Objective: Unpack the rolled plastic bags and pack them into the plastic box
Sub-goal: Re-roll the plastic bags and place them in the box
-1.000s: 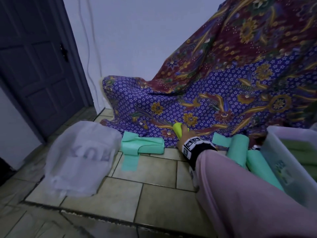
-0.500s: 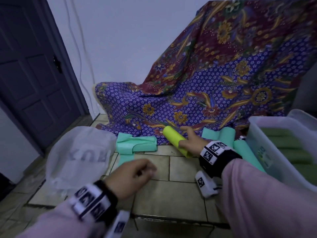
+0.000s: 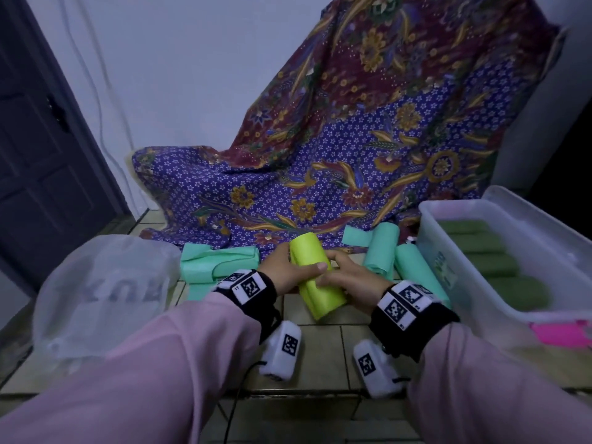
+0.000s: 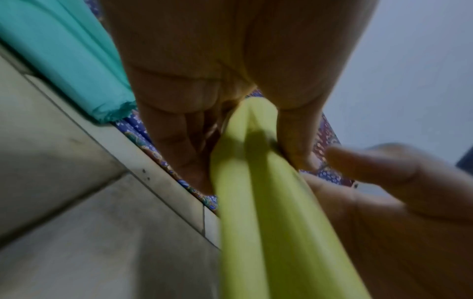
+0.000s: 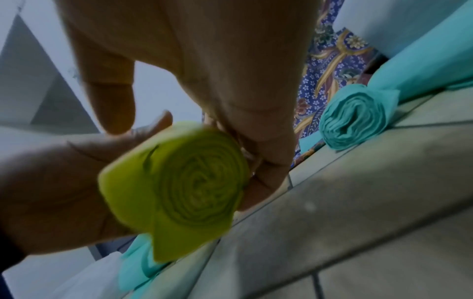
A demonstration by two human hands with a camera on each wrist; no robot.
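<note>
A lime-yellow roll of plastic bags (image 3: 315,277) is held above the tiled floor between both hands. My left hand (image 3: 283,270) wraps its far left side, thumb lying across the top. My right hand (image 3: 347,277) grips its right side. In the left wrist view the roll (image 4: 258,202) runs lengthwise past the fingers (image 4: 184,131). In the right wrist view the roll's spiral end (image 5: 197,186) faces the camera with fingers (image 5: 258,153) curled beside it. The clear plastic box (image 3: 474,283) at the right holds several green rolls (image 3: 490,261).
Two teal rolls (image 3: 382,251) lie between the hands and the box; a partly unrolled teal one (image 3: 217,262) lies to the left. A crumpled clear bag (image 3: 105,293) sits at the left. A patterned cloth (image 3: 352,155) drapes behind. A pink item (image 3: 560,334) lies by the box.
My right hand has drawn the yellow roll back from the cloth toward me and lifted it. The left hand came in from below and took hold of its left side.
</note>
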